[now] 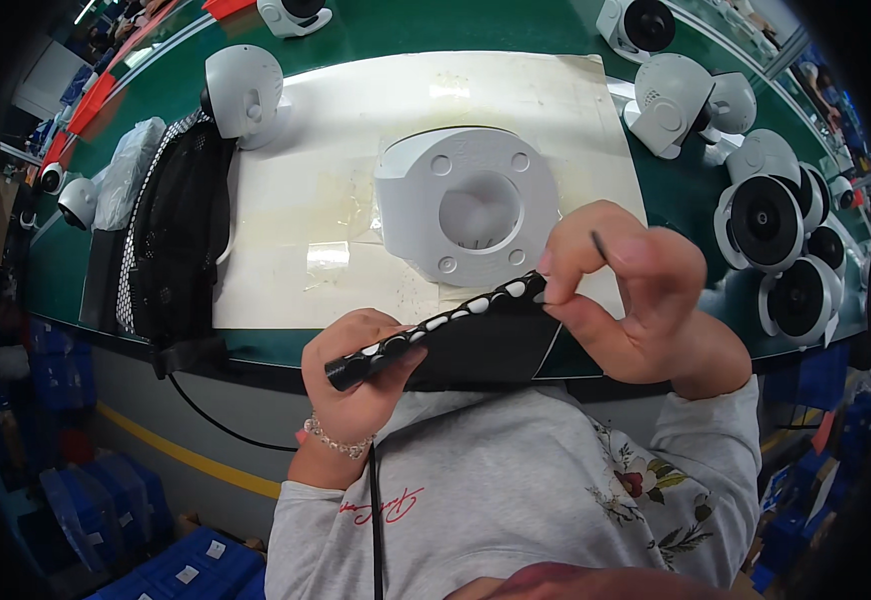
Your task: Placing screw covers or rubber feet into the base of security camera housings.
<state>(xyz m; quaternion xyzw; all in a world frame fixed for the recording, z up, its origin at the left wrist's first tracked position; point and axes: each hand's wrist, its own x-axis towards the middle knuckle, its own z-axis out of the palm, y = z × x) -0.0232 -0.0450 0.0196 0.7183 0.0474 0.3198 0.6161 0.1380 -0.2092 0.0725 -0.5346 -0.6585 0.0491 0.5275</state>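
One green work surface (386, 30) is filling the upper half of the frame, curving with the lens, and one large off-white mat (336, 150) is lying across its centre. One black mesh sheet (181, 230) with a dotted white edge is draping over the bench at the left, with one crumpled clear plastic bag (131, 170) sitting just beside it. One white round housing (468, 205) with a central hole and four small bosses is resting on the mat in the middle of the frame, just above the hands. About eight white round camera bodies are sitting around the bench: one (244, 92) at the mat's upper left corner, one (294, 14) at the top edge, two small ones at the far left, and a cluster (768, 215) of black-faced units crowding the right side. One black strip (436, 340) carrying a row of white oval pieces is running diagonally across the lower centre, held at both ends. The left hand (356, 375) is wrapping closed around the strip's lower left end, a bead bracelet (339, 440) sitting on its wrist. The right hand (626, 290) is pinching the strip's upper right end between thumb and forefinger, with one thin dark pin (597, 245) sticking up between its fingers. The right hand is partly covering the mat's lower right corner.
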